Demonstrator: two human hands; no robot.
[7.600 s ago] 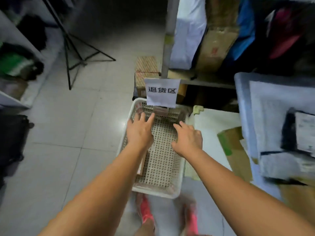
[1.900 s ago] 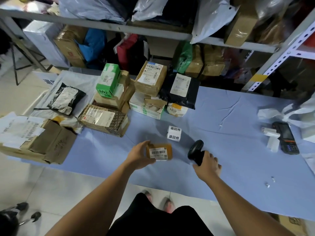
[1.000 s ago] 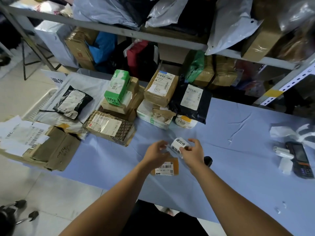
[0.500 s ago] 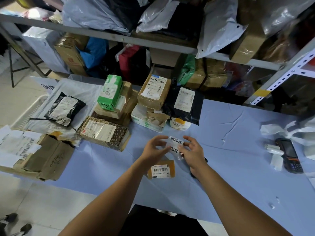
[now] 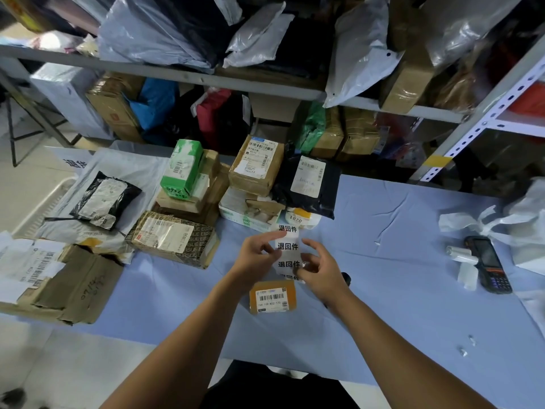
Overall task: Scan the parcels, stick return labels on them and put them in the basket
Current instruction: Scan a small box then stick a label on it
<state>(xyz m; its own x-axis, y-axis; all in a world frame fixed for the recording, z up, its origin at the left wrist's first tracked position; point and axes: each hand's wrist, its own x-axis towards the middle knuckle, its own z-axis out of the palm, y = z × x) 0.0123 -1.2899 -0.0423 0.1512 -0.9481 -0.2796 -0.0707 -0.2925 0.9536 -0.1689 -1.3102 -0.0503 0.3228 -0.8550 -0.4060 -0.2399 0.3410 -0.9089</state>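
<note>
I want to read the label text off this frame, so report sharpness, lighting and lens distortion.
Head view: the label strip held by the left hand and right hand is sharp, its characters legible. Head view: wide-angle bending curves the shelf rail. Head view: the shelf goods below it are dim, the blue table cloth evenly lit.

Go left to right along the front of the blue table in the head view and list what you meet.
Flattened cardboard → patterned box → left hand → label strip → right hand → handheld terminal.
</note>
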